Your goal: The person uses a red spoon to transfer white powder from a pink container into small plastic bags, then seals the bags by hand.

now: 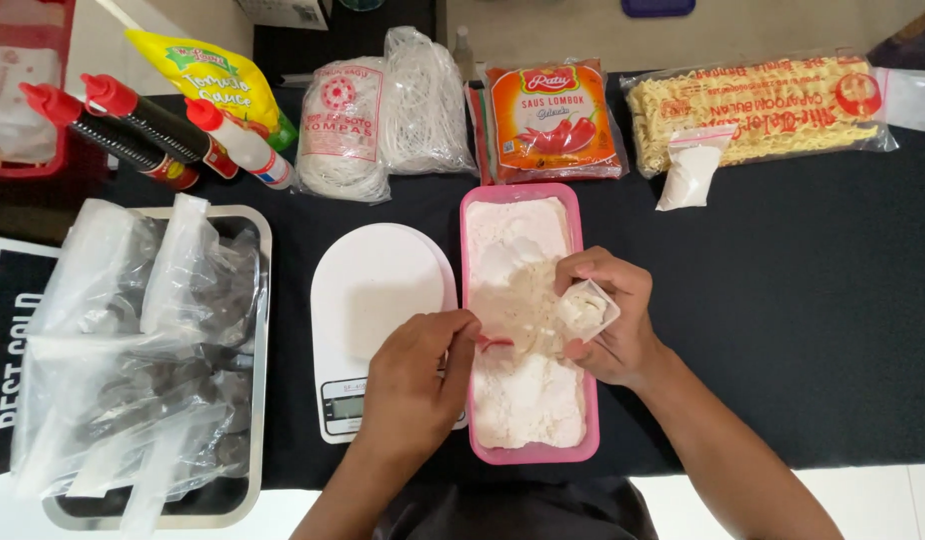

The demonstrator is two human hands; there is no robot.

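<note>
Single head-worn camera looking steeply down from above the person's chest, facing forward across the black table (803, 300), sitting close over both hands, far table edge bounding the frame top

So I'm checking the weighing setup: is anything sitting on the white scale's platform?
No, the white scale has a bare platform; the left hand only overlaps its lower right edge.

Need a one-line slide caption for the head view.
Left hand and right hand hold a small clear bag over a pink tray of white powder.
</note>
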